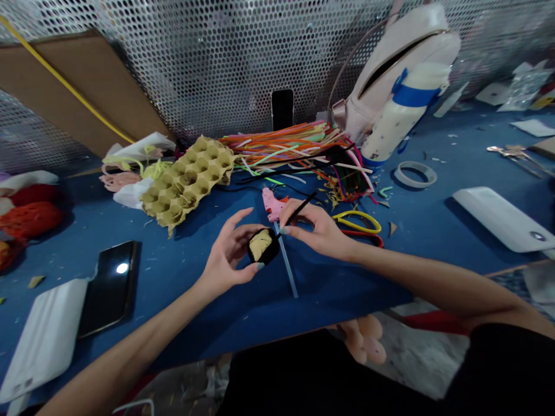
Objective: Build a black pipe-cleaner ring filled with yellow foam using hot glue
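Blue tabletop [208, 329], left fingers [236, 222] cupping black disc [255, 258], right fingers [295, 215] pinching black rod [304, 205]

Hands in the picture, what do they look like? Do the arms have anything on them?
The left hand and right hand wear no gloves, and their nails are painted pale blue. The arms are bare below the sleeves of a black top.

Black round piece [263, 246] with a pale yellow patch [260, 244] on its upper face, held tilted in the left-hand fingers [237, 222]. Thin black rod [299, 210] pinched in the right-hand fingers [299, 215], its lower end just above the piece. Pink glue gun [272, 204] lies just beyond on the blue worktop [333, 297], clear glue stick [285, 267] protruding.
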Demonstrator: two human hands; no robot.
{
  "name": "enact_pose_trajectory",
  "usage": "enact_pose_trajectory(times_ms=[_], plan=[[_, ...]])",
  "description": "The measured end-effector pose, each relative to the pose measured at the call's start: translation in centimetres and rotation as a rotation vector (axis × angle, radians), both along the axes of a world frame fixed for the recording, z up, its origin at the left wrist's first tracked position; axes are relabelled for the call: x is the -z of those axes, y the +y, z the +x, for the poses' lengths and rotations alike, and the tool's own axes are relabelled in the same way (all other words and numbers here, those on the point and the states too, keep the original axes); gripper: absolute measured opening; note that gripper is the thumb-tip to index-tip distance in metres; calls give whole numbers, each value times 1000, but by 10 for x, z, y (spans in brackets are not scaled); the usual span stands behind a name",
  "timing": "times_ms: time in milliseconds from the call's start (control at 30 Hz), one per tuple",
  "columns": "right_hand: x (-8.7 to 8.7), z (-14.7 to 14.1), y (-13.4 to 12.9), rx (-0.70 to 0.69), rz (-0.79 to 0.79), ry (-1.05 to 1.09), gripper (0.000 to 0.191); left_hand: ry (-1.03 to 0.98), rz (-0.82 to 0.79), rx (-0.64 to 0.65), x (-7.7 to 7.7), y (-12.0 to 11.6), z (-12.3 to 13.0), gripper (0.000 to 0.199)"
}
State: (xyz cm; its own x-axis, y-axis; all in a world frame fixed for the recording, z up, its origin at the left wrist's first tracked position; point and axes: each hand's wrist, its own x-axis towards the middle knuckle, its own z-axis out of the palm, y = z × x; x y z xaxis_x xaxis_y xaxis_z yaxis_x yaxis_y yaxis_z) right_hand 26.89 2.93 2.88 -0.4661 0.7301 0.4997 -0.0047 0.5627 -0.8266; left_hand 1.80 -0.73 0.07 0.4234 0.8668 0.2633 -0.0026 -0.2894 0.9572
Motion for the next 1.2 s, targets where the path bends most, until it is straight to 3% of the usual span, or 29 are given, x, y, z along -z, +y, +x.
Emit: enact_pose_trajectory(times_ms=[333, 467, 567, 667, 933, 1200], plan=[[2, -1, 2, -29, 109, -48, 20, 62, 111, 15, -2, -6, -2, 94], [2, -1, 1, -40, -82, 22, 21, 21, 42, 42, 1, -3, -1, 97], [1, -1, 0, -127, -292, 130, 24, 5, 8, 22, 2, -2, 1, 94], [-2, -4, -4, -220, -404, 129, 27, 26, 29, -27, 2, -4, 2, 93], [-9, -6, -19, -88, -343, -13, 21, 139, 124, -162, 1, -9, 2, 91], [-3, -3, -7, -234, -501, 21, 19, 92, 98, -48, -1, -4, 0, 95]])
